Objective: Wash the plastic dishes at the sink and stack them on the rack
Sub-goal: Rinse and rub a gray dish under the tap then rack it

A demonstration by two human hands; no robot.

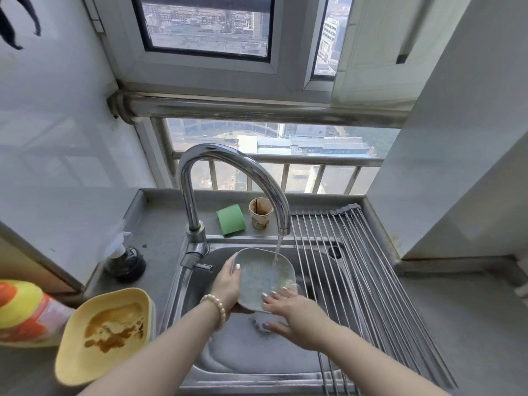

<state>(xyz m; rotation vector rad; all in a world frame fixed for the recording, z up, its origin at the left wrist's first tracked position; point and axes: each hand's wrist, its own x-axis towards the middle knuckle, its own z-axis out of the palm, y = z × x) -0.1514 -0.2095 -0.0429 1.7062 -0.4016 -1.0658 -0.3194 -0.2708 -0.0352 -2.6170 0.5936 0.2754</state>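
Observation:
A pale grey plastic dish (258, 277) is tilted over the steel sink (245, 355), with water from the chrome faucet (228, 172) running onto its inner face. My left hand (227, 285) grips its left rim, thumb on the inside. My right hand (291, 315) lies with straight fingers against the dish's lower right edge and inner face. A yellow plastic dish (105, 335) smeared with brown sauce sits on the counter left of the sink, on top of other dishes. A roll-up steel rack (360, 270) with nothing on it covers the sink's right side.
On the ledge behind the sink lie a green sponge (231, 220) and a stained paper cup (260, 213). A dark pump bottle (125, 261) stands at the left, and an orange-yellow detergent bottle (25, 312) lies at the far left. Walls close in on both sides.

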